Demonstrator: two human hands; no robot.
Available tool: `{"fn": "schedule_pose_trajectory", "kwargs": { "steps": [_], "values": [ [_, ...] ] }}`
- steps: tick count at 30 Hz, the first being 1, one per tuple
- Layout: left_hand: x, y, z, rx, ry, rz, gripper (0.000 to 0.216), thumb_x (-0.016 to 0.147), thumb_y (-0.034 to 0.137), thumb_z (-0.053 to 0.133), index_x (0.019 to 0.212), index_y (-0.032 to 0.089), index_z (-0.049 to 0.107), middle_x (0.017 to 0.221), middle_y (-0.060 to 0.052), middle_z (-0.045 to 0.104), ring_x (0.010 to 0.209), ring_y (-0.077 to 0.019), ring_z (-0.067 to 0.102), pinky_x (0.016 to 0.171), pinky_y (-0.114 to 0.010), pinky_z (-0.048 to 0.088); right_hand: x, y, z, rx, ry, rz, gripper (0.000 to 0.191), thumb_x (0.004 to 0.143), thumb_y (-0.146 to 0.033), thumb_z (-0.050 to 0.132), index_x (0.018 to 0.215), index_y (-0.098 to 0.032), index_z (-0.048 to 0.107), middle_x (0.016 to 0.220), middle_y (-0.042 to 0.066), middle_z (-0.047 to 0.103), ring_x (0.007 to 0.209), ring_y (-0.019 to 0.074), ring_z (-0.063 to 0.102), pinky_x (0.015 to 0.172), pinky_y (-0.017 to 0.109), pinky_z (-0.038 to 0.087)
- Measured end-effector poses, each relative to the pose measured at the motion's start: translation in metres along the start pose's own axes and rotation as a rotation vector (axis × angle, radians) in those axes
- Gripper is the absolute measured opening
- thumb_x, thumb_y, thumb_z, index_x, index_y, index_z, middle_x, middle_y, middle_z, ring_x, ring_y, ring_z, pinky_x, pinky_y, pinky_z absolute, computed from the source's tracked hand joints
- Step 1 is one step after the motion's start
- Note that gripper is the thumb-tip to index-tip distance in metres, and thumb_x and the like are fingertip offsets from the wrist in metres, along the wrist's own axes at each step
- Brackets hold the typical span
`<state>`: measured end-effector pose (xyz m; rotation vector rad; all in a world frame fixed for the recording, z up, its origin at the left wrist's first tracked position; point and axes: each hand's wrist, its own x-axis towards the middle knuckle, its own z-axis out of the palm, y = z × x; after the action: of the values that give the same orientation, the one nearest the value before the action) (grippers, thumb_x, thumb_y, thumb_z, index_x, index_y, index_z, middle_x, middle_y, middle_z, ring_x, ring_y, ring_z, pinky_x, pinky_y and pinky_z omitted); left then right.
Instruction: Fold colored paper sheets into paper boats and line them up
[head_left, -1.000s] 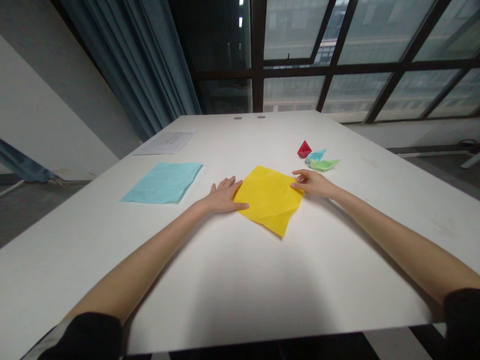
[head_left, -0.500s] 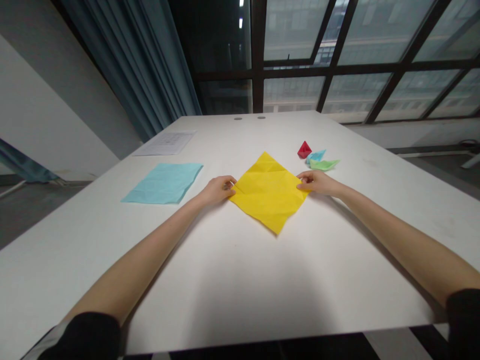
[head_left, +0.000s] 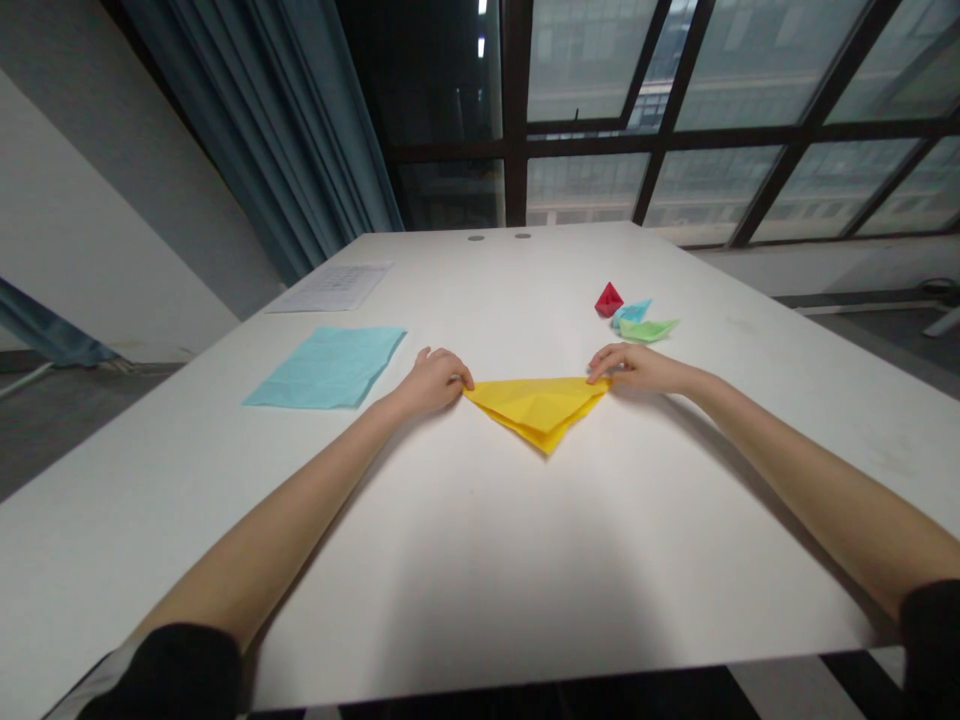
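Note:
A yellow paper sheet (head_left: 538, 406) lies folded into a triangle on the white table (head_left: 465, 560), its point toward me. My left hand (head_left: 432, 381) pinches the triangle's left corner with curled fingers. My right hand (head_left: 630, 366) pinches the right corner, fingers pressed together on the paper. Both hands rest on the tabletop at the ends of the fold line.
A light blue sheet (head_left: 328, 365) lies flat to the left. A white printed page (head_left: 331, 286) sits farther back left. Three small folded paper boats, red (head_left: 608, 299), blue (head_left: 632, 312) and green (head_left: 648, 328), stand behind my right hand. Windows and a curtain lie beyond the table.
The yellow sheet lay flat as a diamond; its far half has come down over the near half, leaving a triangle. Both hands stayed pinching the side corners.

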<state>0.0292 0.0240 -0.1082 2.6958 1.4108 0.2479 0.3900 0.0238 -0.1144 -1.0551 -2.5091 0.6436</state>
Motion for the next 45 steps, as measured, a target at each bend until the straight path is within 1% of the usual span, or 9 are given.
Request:
{"fn": "schedule_pose_trajectory", "kwargs": {
  "steps": [4, 7, 12, 15, 21, 26, 33, 40, 45],
  "values": [
    [0.0, 0.024, -0.002, 0.069, 0.03, 0.058, 0.033, 0.082, 0.021, 0.037, 0.096, 0.022, 0.067, 0.102, -0.007, 0.066, 0.109, -0.0258, 0.049, 0.101, -0.057, 0.018, 0.01, -0.017, 0.006, -0.195, 0.0, -0.025, 0.037, 0.073, -0.008, 0.041, 0.09, -0.02, 0.072, 0.102, 0.008, 0.065, 0.095, 0.0218, 0.059, 0.09, 0.039, 0.042],
    [-0.001, 0.051, 0.002, 0.012, 0.003, 0.091, 0.043, 0.091, 0.035, 0.028, 0.122, 0.019, 0.054, 0.128, -0.01, 0.053, 0.122, -0.025, 0.041, 0.104, -0.053, 0.019, 0.016, -0.043, 0.02, -0.235, 0.047, -0.013, 0.037, 0.085, -0.023, 0.038, 0.111, -0.016, 0.064, 0.114, 0.012, 0.062, 0.111, 0.0254, 0.053, 0.097, 0.043, 0.038],
    [-0.005, 0.078, 0.015, -0.035, -0.156, 0.114, 0.068, 0.09, 0.054, 0.02, 0.143, 0.013, 0.019, 0.149, -0.014, 0.021, 0.137, -0.0248, 0.019, 0.108, -0.048, 0.015, 0.015, -0.077, 0.047, -0.181, -0.108, 0.041, 0.073, 0.086, -0.056, 0.037, 0.143, -0.014, 0.024, 0.147, 0.015, 0.026, 0.135, 0.0297, 0.024, 0.108, 0.051, 0.02],
    [-0.007, 0.077, 0.017, -0.031, -0.239, 0.109, 0.075, 0.088, 0.059, 0.019, 0.145, 0.01, 0.012, 0.151, -0.014, 0.013, 0.139, -0.025, 0.012, 0.109, -0.048, 0.011, 0.013, -0.08, 0.053, -0.193, -0.207, 0.072, 0.084, 0.083, -0.064, 0.035, 0.146, -0.013, 0.011, 0.15, 0.016, 0.014, 0.138, 0.0297, 0.013, 0.11, 0.053, 0.01],
    [-0.011, 0.053, 0.011, -0.035, -0.32, 0.017, 0.091, 0.081, 0.07, 0.024, 0.145, 0.008, 0.005, 0.151, -0.016, 0.003, 0.139, -0.0284, 0.005, 0.109, -0.048, 0.01, 0.009, -0.069, 0.04, -0.195, -0.331, 0.145, 0.101, 0.073, -0.071, 0.045, 0.145, -0.01, 0.007, 0.151, 0.016, 0.006, 0.139, 0.0308, 0.005, 0.111, 0.052, 0.003],
    [-0.013, 0.038, 0.01, -0.028, -0.346, -0.018, 0.095, 0.078, 0.071, 0.028, 0.145, 0.008, 0.002, 0.15, -0.016, 0.001, 0.139, -0.0297, 0.003, 0.109, -0.049, 0.011, 0.006, -0.055, 0.032, -0.137, -0.276, 0.131, 0.102, 0.066, -0.068, 0.058, 0.144, -0.014, 0.021, 0.149, 0.015, 0.019, 0.137, 0.0333, 0.017, 0.111, 0.051, 0.012],
    [-0.012, 0.036, 0.01, -0.003, -0.374, 0.004, 0.096, 0.078, 0.072, 0.027, 0.145, 0.008, 0.001, 0.151, -0.016, 0.0, 0.139, -0.0287, 0.003, 0.109, -0.048, 0.012, 0.012, -0.055, 0.025, -0.073, -0.162, -0.033, 0.074, 0.067, -0.059, 0.063, 0.127, -0.017, 0.052, 0.129, 0.013, 0.053, 0.116, 0.0276, 0.05, 0.099, 0.04, 0.037],
    [-0.012, 0.031, 0.007, -0.011, -0.399, 0.051, 0.104, 0.072, 0.076, 0.033, 0.145, 0.008, 0.001, 0.151, -0.017, -0.001, 0.139, -0.0299, 0.002, 0.109, -0.049, 0.011, 0.012, -0.056, 0.017, -0.03, -0.16, -0.004, 0.057, 0.072, -0.054, 0.061, 0.119, -0.021, 0.059, 0.118, 0.008, 0.062, 0.104, 0.0239, 0.057, 0.09, 0.034, 0.042],
    [-0.01, 0.031, -0.006, -0.055, -0.404, 0.057, 0.103, 0.069, 0.075, 0.043, 0.145, 0.012, 0.013, 0.15, -0.018, 0.008, 0.139, -0.032, 0.007, 0.109, -0.051, 0.01, 0.013, -0.061, 0.019, 0.023, -0.029, 0.053, 0.045, 0.075, -0.051, 0.058, 0.107, -0.02, 0.064, 0.095, 0.005, 0.069, 0.082, 0.0189, 0.061, 0.075, 0.029, 0.044]
  ]
}}
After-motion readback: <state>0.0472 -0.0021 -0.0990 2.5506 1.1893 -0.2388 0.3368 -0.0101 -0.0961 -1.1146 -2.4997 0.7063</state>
